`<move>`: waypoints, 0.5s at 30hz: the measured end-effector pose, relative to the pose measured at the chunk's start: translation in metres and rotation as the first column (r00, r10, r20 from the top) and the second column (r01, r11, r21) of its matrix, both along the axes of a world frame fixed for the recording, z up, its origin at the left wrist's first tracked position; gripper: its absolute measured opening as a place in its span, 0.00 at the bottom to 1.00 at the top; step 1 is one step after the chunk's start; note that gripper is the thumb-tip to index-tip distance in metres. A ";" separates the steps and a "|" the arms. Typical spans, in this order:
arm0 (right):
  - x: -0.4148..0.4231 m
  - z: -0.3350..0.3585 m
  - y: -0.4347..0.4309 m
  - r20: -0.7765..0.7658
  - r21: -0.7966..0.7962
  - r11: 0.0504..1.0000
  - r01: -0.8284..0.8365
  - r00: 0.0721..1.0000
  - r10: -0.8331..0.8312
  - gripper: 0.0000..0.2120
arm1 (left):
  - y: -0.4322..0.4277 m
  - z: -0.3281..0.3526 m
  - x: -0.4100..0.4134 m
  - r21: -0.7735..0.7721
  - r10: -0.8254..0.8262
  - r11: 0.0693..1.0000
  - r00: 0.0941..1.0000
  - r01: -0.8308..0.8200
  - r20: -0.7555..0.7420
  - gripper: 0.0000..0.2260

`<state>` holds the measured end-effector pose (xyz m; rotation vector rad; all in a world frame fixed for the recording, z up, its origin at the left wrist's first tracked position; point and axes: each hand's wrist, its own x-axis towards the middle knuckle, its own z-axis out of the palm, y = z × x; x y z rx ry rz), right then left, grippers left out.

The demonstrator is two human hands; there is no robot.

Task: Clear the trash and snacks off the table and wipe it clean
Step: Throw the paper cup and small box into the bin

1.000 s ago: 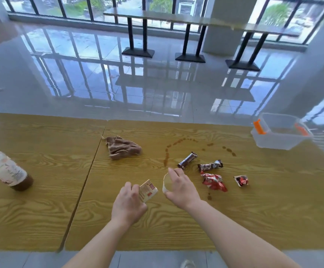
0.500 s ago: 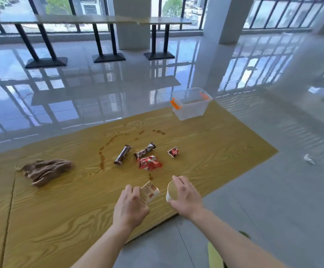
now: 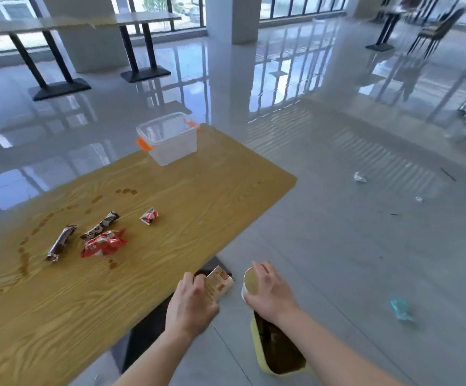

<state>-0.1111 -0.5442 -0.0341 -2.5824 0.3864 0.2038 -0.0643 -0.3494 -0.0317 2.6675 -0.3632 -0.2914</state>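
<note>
My left hand [image 3: 191, 303] grips a small beige and red carton [image 3: 219, 282] just past the wooden table's [image 3: 198, 207] near edge. My right hand [image 3: 270, 292] holds a white paper cup [image 3: 249, 284] on its side, above a yellow bin [image 3: 277, 349] standing on the floor. On the table lie two dark snack bars [image 3: 60, 242] [image 3: 101, 225], a crumpled red wrapper [image 3: 102, 243] and a small red wrapper [image 3: 149, 216]. Brown spill drops [image 3: 24, 257] arc across the wood.
A clear plastic box [image 3: 170, 139] with orange clips stands at the table's far corner. Scraps of litter [image 3: 359, 177] [image 3: 400, 309] lie on the grey floor to the right. Other tables and chairs stand further back by the windows.
My view has swung right. Both hands have moved off the table's edge with the carton and the cup, and the yellow bin has come into sight under my right arm.
</note>
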 end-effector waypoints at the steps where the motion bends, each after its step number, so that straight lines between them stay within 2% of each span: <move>1: -0.008 -0.005 -0.014 -0.016 -0.002 1.000 0.013 1.000 -0.013 0.30 | -0.014 -0.005 -0.005 0.004 -0.017 1.000 1.000 0.017 -0.004 0.20; 8: -0.055 -0.047 -0.092 -0.160 0.023 0.988 0.151 0.976 -0.145 0.33 | -0.093 -0.043 -0.031 0.033 -0.129 0.991 0.987 0.133 -0.098 0.24; 15: -0.081 -0.121 -0.121 -0.273 0.054 0.950 0.308 0.920 -0.282 0.37 | -0.141 -0.117 -0.036 0.088 -0.201 0.970 0.950 0.228 -0.238 0.25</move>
